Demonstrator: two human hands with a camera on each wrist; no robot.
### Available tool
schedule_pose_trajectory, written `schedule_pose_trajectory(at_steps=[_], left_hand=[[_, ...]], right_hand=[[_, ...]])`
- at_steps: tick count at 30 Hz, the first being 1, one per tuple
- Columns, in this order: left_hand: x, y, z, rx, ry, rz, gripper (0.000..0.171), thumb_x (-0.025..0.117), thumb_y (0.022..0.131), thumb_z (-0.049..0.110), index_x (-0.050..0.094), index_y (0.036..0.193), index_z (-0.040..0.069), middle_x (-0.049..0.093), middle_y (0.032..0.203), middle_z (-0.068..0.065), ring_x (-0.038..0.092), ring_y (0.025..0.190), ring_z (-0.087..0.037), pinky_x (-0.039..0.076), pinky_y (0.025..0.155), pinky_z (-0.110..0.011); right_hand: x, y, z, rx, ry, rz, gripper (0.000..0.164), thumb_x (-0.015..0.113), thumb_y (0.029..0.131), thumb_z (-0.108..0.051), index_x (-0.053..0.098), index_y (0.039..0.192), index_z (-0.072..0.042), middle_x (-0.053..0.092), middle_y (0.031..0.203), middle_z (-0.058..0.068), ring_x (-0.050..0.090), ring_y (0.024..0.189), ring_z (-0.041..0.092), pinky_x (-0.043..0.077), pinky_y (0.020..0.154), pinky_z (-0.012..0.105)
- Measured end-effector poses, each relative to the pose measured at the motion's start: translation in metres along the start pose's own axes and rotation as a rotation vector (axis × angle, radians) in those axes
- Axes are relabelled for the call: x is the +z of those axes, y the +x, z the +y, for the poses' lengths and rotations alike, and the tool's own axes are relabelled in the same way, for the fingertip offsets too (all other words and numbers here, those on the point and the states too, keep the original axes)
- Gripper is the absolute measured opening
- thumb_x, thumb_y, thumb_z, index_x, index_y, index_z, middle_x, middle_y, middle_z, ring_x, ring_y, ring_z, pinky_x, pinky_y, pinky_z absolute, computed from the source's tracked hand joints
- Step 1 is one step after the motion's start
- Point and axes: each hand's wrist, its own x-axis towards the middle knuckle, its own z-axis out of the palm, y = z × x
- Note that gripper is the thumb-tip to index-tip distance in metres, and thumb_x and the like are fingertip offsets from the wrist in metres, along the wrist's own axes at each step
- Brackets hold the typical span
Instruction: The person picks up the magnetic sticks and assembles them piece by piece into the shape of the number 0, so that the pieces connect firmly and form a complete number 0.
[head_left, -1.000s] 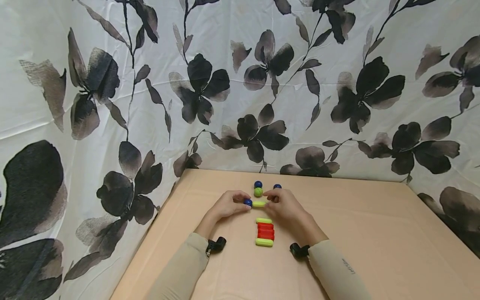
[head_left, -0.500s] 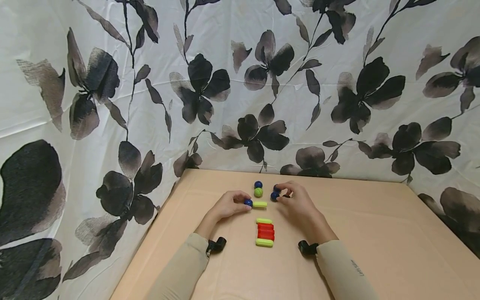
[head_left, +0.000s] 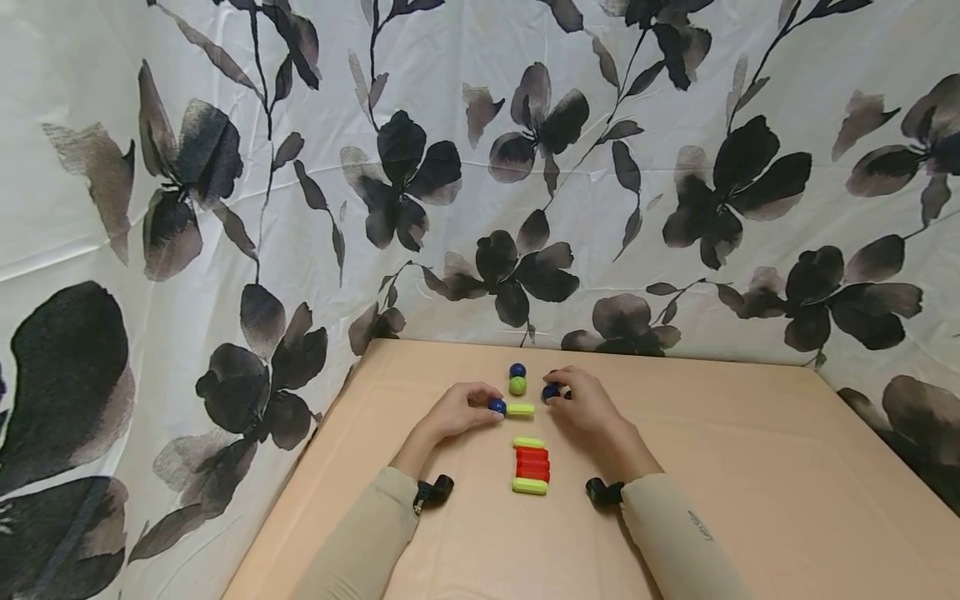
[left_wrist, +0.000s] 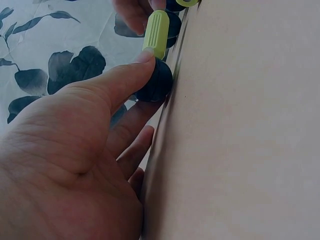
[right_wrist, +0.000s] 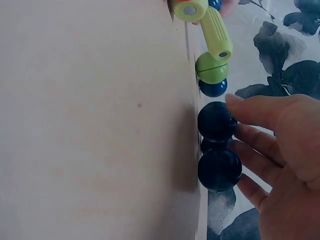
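Yellow rod (head_left: 521, 411): between the hands, left end touching the left ball (head_left: 497, 407)
Left hand (head_left: 459, 412): pinches this ball
Right hand (head_left: 590, 407): pinches the right ball (head_left: 551, 392), beyond the rod's right end
Steady left pinch: would likely stop the rod twisting

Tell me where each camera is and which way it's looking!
Head: worn on the head, looking forward and down at the table; left hand, right hand and sleeves show.
Left wrist: sits there, facing a blue ball; the left hand shows big, pinching it.
Right wrist: sits there, facing blue balls; the right hand shows beside them.
Both wrist views share the yellow stick.
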Motion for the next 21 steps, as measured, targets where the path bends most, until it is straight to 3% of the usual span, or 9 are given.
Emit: schedule_pose_trajectory(at_steps=[11, 15, 21], left_hand=[[0.0, 0.003, -0.001, 0.003, 0.007, -0.002, 0.037, 0.084, 0.089, 0.029, 0.074, 0.122, 0.015, 0.075, 0.113, 0.003, 0.065, 0.106, -0.017, 0.049, 0.103, -0.046], [-0.002, 0.002, 0.0, -0.006, 0.006, -0.003, 0.037, 0.085, 0.089, 0.029, 0.074, 0.122, 0.014, 0.076, 0.112, 0.003, 0.065, 0.105, -0.016, 0.049, 0.102, -0.044], [-0.003, 0.002, 0.003, -0.001, -0.01, -0.005, 0.038, 0.085, 0.089, 0.026, 0.074, 0.122, 0.013, 0.076, 0.111, 0.002, 0.066, 0.104, -0.016, 0.049, 0.103, -0.044]], right_hand=[[0.004, 0.005, -0.008, 0.032, -0.046, -0.051, 0.033, 0.077, 0.091, -0.002, 0.075, 0.124, -0.004, 0.065, 0.115, 0.013, 0.062, 0.103, 0.028, 0.055, 0.098, 0.048], [0.006, 0.008, -0.01, 0.033, -0.073, -0.062, 0.034, 0.081, 0.089, -0.005, 0.075, 0.122, -0.009, 0.071, 0.119, 0.01, 0.062, 0.111, 0.029, 0.042, 0.107, 0.051], [0.006, 0.007, -0.013, 0.004, -0.127, -0.021, 0.033, 0.082, 0.089, -0.01, 0.076, 0.121, -0.011, 0.073, 0.121, 0.008, 0.059, 0.116, 0.031, 0.028, 0.106, 0.057]])
